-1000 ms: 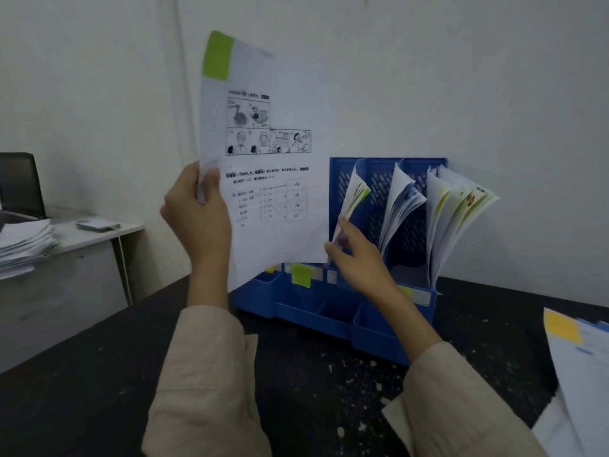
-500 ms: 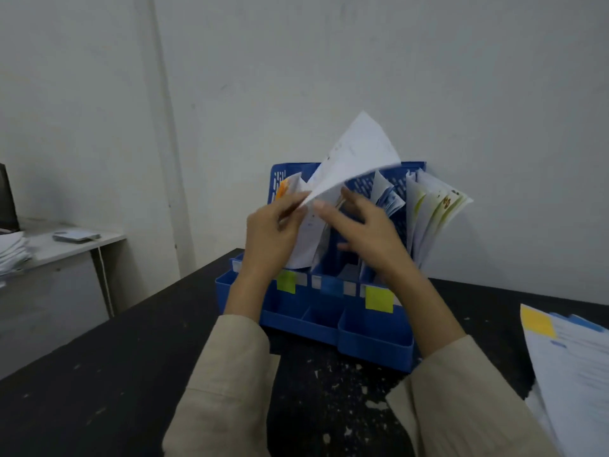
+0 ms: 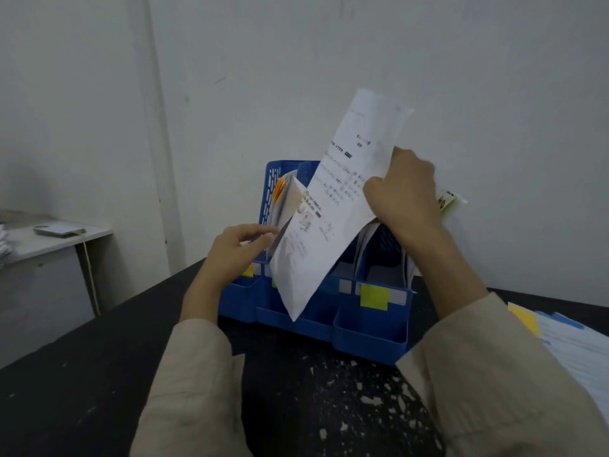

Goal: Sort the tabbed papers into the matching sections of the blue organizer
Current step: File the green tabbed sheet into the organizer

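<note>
Just right of the left hand — fingers held flat together, their tips at the papers standing in the organizer section — a printed sheet slants down across the organizer's front. The right hand pinches this sheet's upper right edge. Below that hand sits a yellow tab — farther right, a paper stack.

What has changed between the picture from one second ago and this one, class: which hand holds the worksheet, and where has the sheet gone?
The worksheet has passed from the left hand to the right hand and come down, tilted, in front of the blue organizer. The left hand now parts the filed papers in the leftmost section. The organizer and the stack with the yellow tab stayed put.
</note>
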A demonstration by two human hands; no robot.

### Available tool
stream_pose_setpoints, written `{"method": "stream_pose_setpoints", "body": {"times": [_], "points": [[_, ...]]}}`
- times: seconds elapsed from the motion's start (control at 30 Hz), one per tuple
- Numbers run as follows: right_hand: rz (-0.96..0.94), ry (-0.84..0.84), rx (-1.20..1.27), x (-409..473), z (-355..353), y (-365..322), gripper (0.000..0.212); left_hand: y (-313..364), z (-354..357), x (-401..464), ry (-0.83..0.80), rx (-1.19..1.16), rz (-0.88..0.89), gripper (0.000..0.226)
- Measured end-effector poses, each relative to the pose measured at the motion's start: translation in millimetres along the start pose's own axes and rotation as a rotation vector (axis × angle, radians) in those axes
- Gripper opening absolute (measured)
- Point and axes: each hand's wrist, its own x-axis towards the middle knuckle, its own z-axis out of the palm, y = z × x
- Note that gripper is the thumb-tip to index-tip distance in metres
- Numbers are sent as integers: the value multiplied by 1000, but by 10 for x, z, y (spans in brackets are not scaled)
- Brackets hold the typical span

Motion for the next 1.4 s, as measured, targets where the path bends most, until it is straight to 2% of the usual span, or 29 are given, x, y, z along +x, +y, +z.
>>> {"method": "stream_pose_setpoints", "body": {"times": [0.1, 0.2, 0.37, 0.5, 0.6, 0.63, 0.7, 0.8, 0.97, 1.17, 1.3, 1.4], "points": [[2, 2, -47, 59, -127, 36, 22, -160, 146, 49, -51, 70, -14, 24], [41, -9, -71, 63, -239, 58, 5, -196, 313, 42, -90, 52, -142, 31], [4, 8, -37, 113, -210, 67, 28, -216, 482, 8, -66, 48, -192, 48], [-28, 71, 2, 187, -32, -24, 33, -195, 486, -3, -62, -217, -244, 60], [-68, 104, -131, 264, 126, -126, 38, -164, 428, -17, -70, -338, -282, 58], [-77, 99, -188, 272, 175, -165, 36, -165, 414, -23, -74, -349, -279, 58], [-100, 80, -296, 285, 274, -226, 19, -177, 398, -31, -79, -329, -257, 59], [-198, 86, -455, 271, 455, -271, 37, -203, 388, -40, -95, -302, -237, 58], [-177, 16, -355, 288, 729, -218, 39, -226, 397, -29, -88, -298, -238, 56], [-200, 101, -343, 370, 875, -119, 51, -260, 380, -23, -60, -300, -229, 57], [-258, 120, -604, 293, 1021, -32, 58, -267, 384, -17, -57, -319, -236, 57], [-205, 62, -713, 211, 1070, 93, 72, -295, 386, -2, -56, -326, -234, 58]]}}
